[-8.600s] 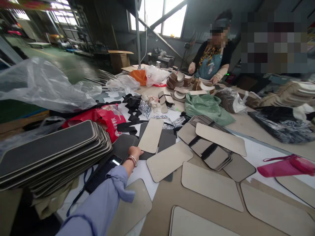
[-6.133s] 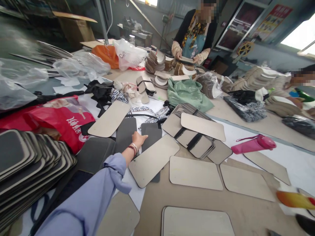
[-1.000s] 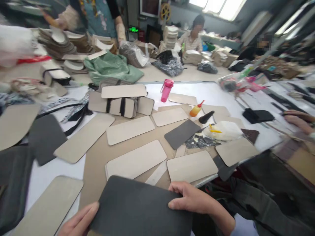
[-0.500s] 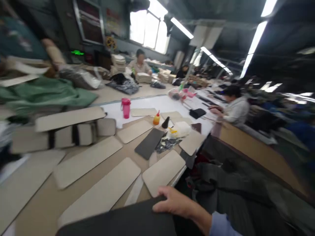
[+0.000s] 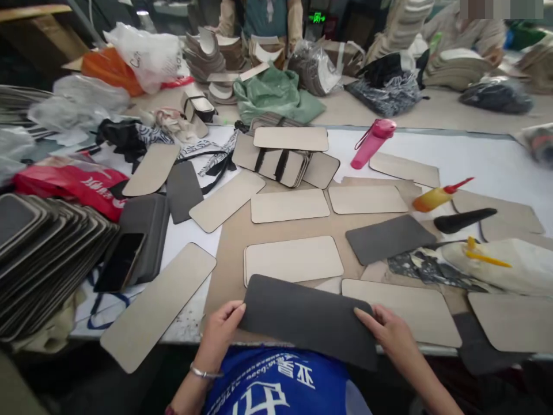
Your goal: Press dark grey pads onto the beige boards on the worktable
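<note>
A dark grey panel (image 5: 309,317) lies flat at the near edge of the bench (image 5: 475,161), right in front of the person, between the two hands. The left hand (image 5: 220,331) grips its left short end, thumb on top near the corner and fingers curled under the edge. The right hand (image 5: 389,331) holds the right short end in the same way, thumb lying on the upper face and the fingers tucked below. Both hands are closed on the panel, not spread. Both forearms come up from the bottom of the view, angled inward toward the panel, and a thin bracelet (image 5: 203,373) sits on the left wrist.

The panel's far long edge overlaps a beige board (image 5: 294,259) just behind it, and its right end lies just beside another beige board (image 5: 410,308). A second dark grey panel (image 5: 389,237) lies further back to the right, well apart from the hands. Beyond that are an orange glue bottle (image 5: 434,197) and a pink water bottle (image 5: 371,144), both lying on their sides. On the far left, a stack of dark panels (image 5: 38,248) rests at the bench edge, with a phone (image 5: 120,262) just beside it.
</note>
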Demonstrator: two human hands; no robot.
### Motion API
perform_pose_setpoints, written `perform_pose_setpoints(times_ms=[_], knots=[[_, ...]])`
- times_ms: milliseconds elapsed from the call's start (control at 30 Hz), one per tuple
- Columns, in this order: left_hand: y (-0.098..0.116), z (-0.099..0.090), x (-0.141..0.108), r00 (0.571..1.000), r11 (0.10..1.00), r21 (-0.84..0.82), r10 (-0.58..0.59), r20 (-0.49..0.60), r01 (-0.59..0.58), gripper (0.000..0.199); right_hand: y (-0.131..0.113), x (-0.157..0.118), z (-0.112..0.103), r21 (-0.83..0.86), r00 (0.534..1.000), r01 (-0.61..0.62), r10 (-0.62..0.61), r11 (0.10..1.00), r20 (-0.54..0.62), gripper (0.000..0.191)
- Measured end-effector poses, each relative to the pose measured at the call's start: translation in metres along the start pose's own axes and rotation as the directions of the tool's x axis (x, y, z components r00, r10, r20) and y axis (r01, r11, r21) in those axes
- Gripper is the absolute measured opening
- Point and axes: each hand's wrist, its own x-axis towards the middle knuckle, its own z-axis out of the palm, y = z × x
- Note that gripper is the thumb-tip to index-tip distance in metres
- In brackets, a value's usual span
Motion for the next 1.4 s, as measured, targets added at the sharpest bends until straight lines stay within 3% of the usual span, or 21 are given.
perform_pose_setpoints(times_ms=[67,200,500,767,1400], knots=[[-0.002,0.004,0.011,0.999,0.999,0.035,0.012,-0.05,-0.011,0.04,-0.011,0.026,-0.003,-0.127,0.997,0.073,-0.075,0.989,-0.009,0.038],[0.004,0.012,0.038,0.99,0.993,0.115,0.028,-0.135,-0.012,0.04,-0.033,0.072,-0.006,-0.171,0.976,0.219,-0.218,0.961,0.024,0.033],[0.003,0.024,0.076,0.979,0.962,0.268,0.015,-0.205,0.042,0.037,-0.045,0.136,0.009,-0.445,0.988,0.128,-0.155,0.886,-0.024,0.028],[-0.005,0.028,0.085,0.965,0.924,0.365,-0.018,-0.26,0.115,0.036,-0.051,0.151,0.026,-0.65,0.999,0.048,-0.045,0.758,0.021,0.03],[0.008,0.036,0.085,0.952,0.852,0.495,-0.012,-0.307,0.17,0.026,-0.042,0.158,0.036,-0.741,0.998,0.055,-0.057,0.669,0.022,0.036]])
